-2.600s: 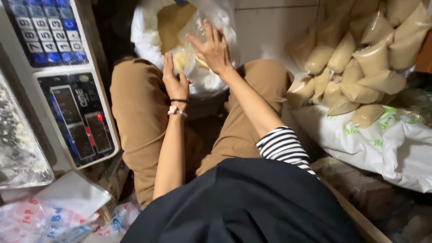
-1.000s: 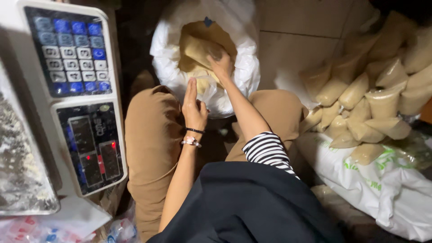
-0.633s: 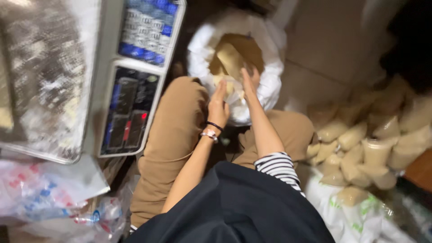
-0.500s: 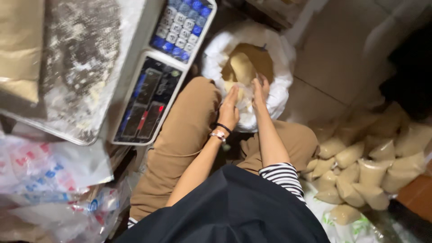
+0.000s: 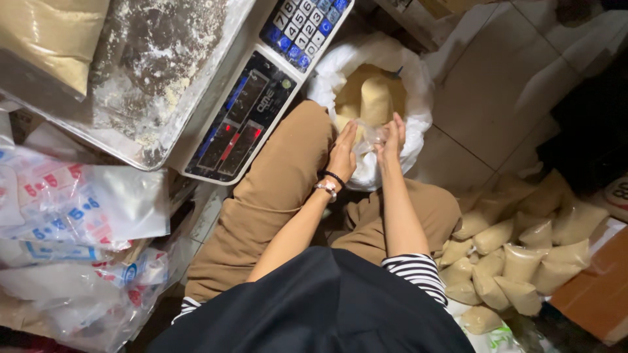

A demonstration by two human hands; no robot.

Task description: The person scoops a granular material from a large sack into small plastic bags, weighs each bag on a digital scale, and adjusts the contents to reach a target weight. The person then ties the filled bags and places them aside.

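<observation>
On the far left lies a full bag of tan powder (image 5: 49,36) on the dusty steel pan (image 5: 163,72) of a weighing scale (image 5: 261,98). Below it sit printed plastic bags (image 5: 85,209) in a heap. Next comes the left hand (image 5: 342,155), flat and open, pressing one side of a small clear bag (image 5: 374,136). The right hand (image 5: 391,140) presses the other side, fingers straight, so the two palms squeeze the small bag between them. It sits at the near rim of the big white sack (image 5: 392,85) of powder. To do this well, I think, both palms should push evenly and keep the mouth up. Its long side seems to run up and down, but the mouth is hard to see. Filled bags (image 5: 523,255) pile on the right.
</observation>
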